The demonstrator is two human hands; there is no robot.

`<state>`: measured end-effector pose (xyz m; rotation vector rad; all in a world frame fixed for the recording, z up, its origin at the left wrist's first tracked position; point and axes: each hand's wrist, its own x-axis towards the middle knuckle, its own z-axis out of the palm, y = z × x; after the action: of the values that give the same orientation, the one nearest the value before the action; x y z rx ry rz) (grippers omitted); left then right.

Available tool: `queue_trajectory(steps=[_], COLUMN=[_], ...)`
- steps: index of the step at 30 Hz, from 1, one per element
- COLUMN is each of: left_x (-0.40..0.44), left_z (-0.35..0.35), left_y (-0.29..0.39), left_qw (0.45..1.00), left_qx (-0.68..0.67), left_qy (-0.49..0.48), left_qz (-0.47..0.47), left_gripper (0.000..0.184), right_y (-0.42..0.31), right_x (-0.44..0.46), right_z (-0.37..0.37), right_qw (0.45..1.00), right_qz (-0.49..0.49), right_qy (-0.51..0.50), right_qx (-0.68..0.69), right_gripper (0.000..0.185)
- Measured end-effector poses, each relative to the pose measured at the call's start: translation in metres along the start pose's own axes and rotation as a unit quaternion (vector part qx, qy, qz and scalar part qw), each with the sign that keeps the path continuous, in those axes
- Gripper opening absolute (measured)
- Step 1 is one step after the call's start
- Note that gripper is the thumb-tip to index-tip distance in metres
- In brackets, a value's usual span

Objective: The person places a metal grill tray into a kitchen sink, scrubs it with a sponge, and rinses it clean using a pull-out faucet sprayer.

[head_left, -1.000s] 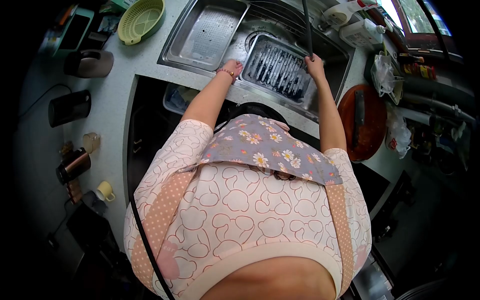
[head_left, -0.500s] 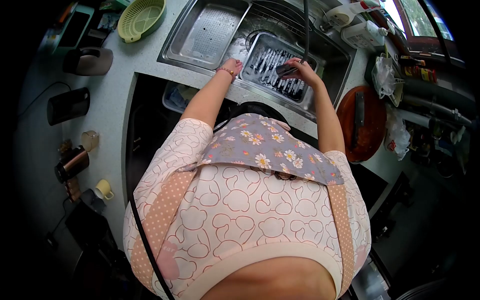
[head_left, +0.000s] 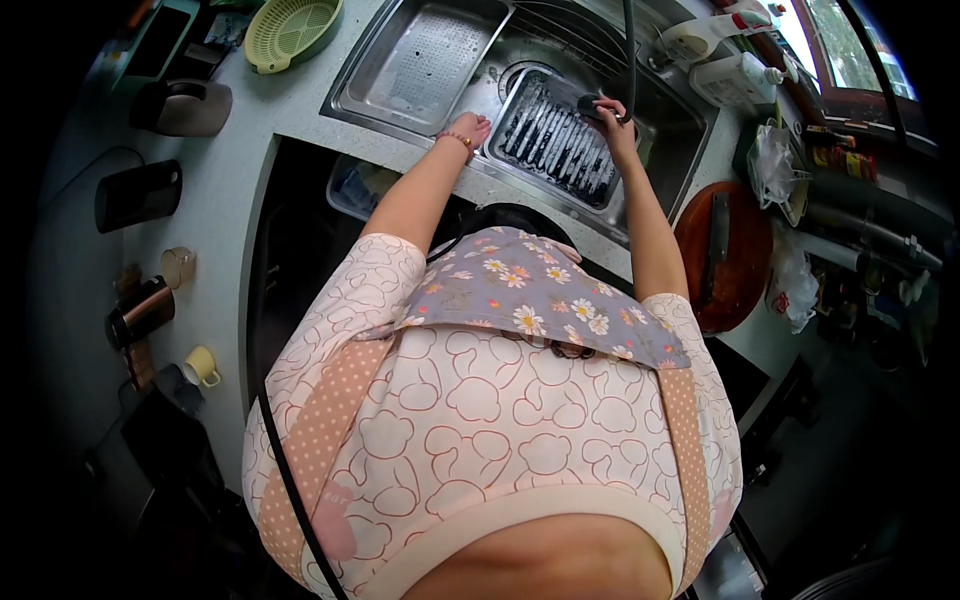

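Note:
My left hand point(head_left: 469, 128) is over the sink's front edge, fingers curled in beside the left side of a metal tray point(head_left: 491, 147). Whether it grips anything is hidden. The tray sits in the sink basin and holds dark, glossy ridges or strips in rows point(head_left: 555, 135), with white between them that looks like water or suds. Wrapped around a black spray head point(head_left: 588, 104), my right hand point(head_left: 613, 120) is above the tray's right side. A dark hose point(head_left: 629, 50) rises from that area.
A perforated steel pan point(head_left: 425, 60) covers the left of the sink point(head_left: 690, 150). A green colander point(head_left: 290, 35) lies on the counter at the back left. White bottles point(head_left: 735, 78) stand behind right. A round wooden board point(head_left: 740, 260) with a dark-handled knife point(head_left: 718, 240) is at right.
My right hand has moved up and right with the spray head, away from the tray's middle, showing more of the dark rows. My left hand stays at about the same place.

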<state>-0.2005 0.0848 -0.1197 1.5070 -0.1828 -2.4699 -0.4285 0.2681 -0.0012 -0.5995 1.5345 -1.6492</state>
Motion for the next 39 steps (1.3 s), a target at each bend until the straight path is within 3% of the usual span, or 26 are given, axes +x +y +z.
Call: queue_trajectory(steps=[2, 4, 6, 8, 10, 12, 14, 17, 19, 21, 24, 28, 29, 30, 31, 32, 33, 35, 39], left_x=[0.011, 0.008, 0.006, 0.0, 0.008, 0.015, 0.022, 0.037, 0.013, -0.007, -0.031, 0.046, 0.063, 0.049, 0.02, 0.002, 0.015, 0.029, 0.1], left_z=[-0.007, -0.008, -0.004, 0.001, -0.002, -0.005, -0.005, -0.007, -0.003, 0.008, 0.025, -0.017, -0.023, -0.016, -0.006, 0.005, -0.001, -0.001, -0.024], left_y=[-0.001, -0.002, -0.002, -0.001, 0.001, -0.003, -0.01, -0.011, -0.017, -0.012, -0.008, -0.004, -0.004, -0.005, -0.005, -0.007, -0.007, -0.006, -0.024], left_qw=[1.0, 0.997, 0.997, 0.999, 1.0, 1.0, 1.0, 0.999, 1.0, 1.0, 0.999, 0.999, 0.998, 0.932, 0.767, 0.521, 0.488, 0.49, 0.359], left_qx=[0.003, 0.053, 0.057, 0.035, -0.014, 0.002, 0.026, 0.032, -0.012, 0.004, 0.023, 0.024, 0.042, 0.358, 0.636, 0.845, 0.86, 0.861, 0.927], left_qy=[-0.026, -0.053, -0.036, -0.009, 0.028, 0.007, 0.011, 0.019, -0.023, 0.009, 0.039, 0.038, 0.04, 0.045, 0.042, 0.032, -0.011, -0.018, -0.057], left_qz=[0.011, 0.035, 0.037, 0.022, -0.006, 0.002, -0.003, -0.01, -0.001, 0.004, 0.016, -0.018, -0.033, 0.021, 0.073, 0.121, 0.148, 0.137, 0.093], left_gripper=[0.041, 0.056, 0.056, 0.047, 0.03, 0.03, 0.03, 0.036, 0.047, 0.037, 0.034, 0.031, 0.03, 0.031, 0.032, 0.034, 0.022, 0.02, 0.017], right_y=[0.002, -0.006, -0.016, -0.029, -0.037, -0.042, -0.038, 0.006, 0.011, 0.015, 0.005, -0.021, -0.023, -0.024, -0.025, -0.026, -0.028, -0.024, -0.026], right_x=[-0.003, -0.011, -0.018, -0.018, -0.013, -0.001, 0.006, 0.013, 0.011, 0.007, -0.004, -0.019, -0.018, -0.016, -0.015, -0.018, -0.019, -0.012, -0.022], right_z=[0.012, 0.017, 0.012, 0.0, -0.013, -0.024, -0.027, -0.03, -0.01, 0.011, 0.03, 0.026, 0.02, 0.013, 0.005, -0.001, -0.009, -0.026, -0.025], right_qw=[0.996, 0.982, 0.959, 0.925, 0.92, 0.873, 0.862, 0.965, 0.993, 0.997, 0.972, 0.909, 0.918, 0.922, 0.921, 0.923, 0.922, 0.93, 0.952], right_qz=[0.032, 0.122, 0.208, 0.333, 0.325, 0.348, 0.257, 0.088, 0.067, 0.058, 0.157, 0.355, 0.348, 0.34, 0.33, 0.312, 0.291, 0.226, 0.134], right_qy=[-0.055, -0.109, -0.173, -0.182, -0.144, -0.088, -0.03, 0.025, 0.03, 0.004, -0.115, -0.214, -0.187, -0.157, -0.127, -0.094, -0.062, 0.001, 0.047], right_qx=[0.069, 0.091, 0.084, -0.022, -0.165, -0.331, -0.437, -0.246, -0.089, 0.05, 0.129, 0.032, -0.032, -0.097, -0.161, -0.203, -0.247, -0.29, -0.27], right_gripper=[0.018, 0.016, 0.015, 0.017, 0.021, 0.027, 0.024, 0.019, 0.015, 0.014, 0.016, 0.017, 0.018, 0.018, 0.019, 0.019, 0.019, 0.02, 0.018])
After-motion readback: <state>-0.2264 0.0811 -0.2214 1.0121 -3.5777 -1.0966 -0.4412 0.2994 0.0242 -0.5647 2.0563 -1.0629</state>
